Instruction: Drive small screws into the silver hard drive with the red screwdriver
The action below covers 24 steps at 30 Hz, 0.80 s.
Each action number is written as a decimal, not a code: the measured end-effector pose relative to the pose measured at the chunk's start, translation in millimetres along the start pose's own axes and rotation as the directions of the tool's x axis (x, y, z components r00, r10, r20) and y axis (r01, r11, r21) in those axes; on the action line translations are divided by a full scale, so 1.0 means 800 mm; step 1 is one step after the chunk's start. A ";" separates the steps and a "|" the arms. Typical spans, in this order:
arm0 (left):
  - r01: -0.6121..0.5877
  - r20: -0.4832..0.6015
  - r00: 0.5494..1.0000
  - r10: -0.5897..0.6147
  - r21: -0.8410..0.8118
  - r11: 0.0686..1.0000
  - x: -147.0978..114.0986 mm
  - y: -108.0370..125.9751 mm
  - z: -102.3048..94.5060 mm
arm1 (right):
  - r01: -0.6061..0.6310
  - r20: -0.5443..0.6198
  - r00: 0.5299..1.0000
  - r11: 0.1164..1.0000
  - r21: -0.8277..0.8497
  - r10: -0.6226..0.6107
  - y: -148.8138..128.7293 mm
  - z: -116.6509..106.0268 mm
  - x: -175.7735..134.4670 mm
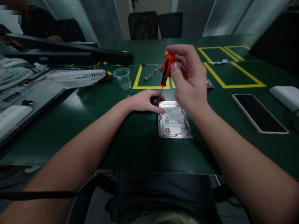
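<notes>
A silver hard drive [174, 119] lies label up on the green table in front of me. My left hand [145, 101] grips its far left corner, thumb on the top face and fingers curled round the far edge. In my right hand [192, 79] is a red and black screwdriver [167, 70], held nearly upright by the handle. Its thin shaft points down to that same corner, beside my left fingers. The tip is too small and shaded to tell whether it sits in a screw.
A clear plastic cup [122, 79] stands beyond my left hand, near a small clear packet [151, 74]. To the right lies a phone [259, 113]. White fans [79, 77] and long black rack parts [70, 51] fill the left side. Yellow tape [244, 86] marks the table.
</notes>
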<state>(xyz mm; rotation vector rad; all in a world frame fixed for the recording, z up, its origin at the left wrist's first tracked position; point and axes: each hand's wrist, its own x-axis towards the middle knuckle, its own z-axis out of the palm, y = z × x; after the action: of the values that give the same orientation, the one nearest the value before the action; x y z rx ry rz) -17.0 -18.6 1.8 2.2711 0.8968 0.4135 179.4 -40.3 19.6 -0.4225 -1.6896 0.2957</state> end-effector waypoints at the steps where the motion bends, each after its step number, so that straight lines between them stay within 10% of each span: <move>1: 0.002 -0.001 1.000 -0.002 0.000 1.000 0.000 0.000 0.000 | 0.013 0.002 1.000 1.000 0.025 -0.013 0.000 0.000 0.000; 14: -0.021 -0.009 1.000 0.021 -0.013 1.000 0.000 0.004 0.002 | -0.026 -0.018 1.000 0.987 -0.160 0.023 -0.007 -0.002 -0.001; 24: -0.005 -0.007 1.000 0.005 0.008 1.000 0.000 0.001 0.001 | 0.030 -0.007 1.000 0.998 0.059 -0.030 0.003 -0.001 -0.002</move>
<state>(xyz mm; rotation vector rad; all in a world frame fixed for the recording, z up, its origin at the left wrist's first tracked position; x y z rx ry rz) -16.2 -19.5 1.3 2.2808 0.8979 0.4206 180.8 -38.7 17.3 -0.3538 -1.6759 0.3213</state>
